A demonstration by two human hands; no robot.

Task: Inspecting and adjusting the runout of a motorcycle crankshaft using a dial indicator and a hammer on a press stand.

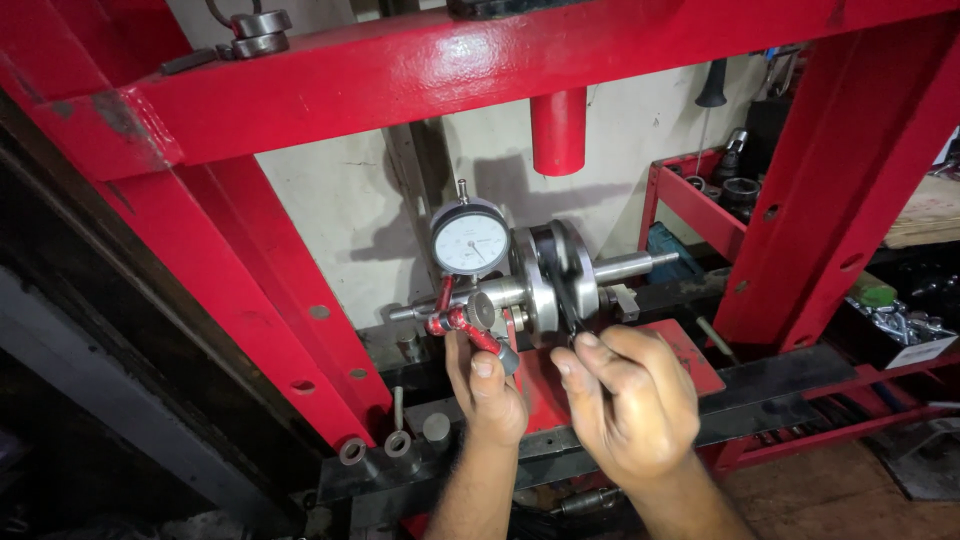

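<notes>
Above both hands, dial gauge beside crankshaft; left hand pinching red gauge arm, right hand pinching crank web edge, under red press frame.

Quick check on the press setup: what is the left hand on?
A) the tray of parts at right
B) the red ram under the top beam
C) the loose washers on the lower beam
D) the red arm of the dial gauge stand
D: the left hand grips the red arm of the dial gauge stand just below the dial gauge, while the right hand is at the crankshaft.
</notes>
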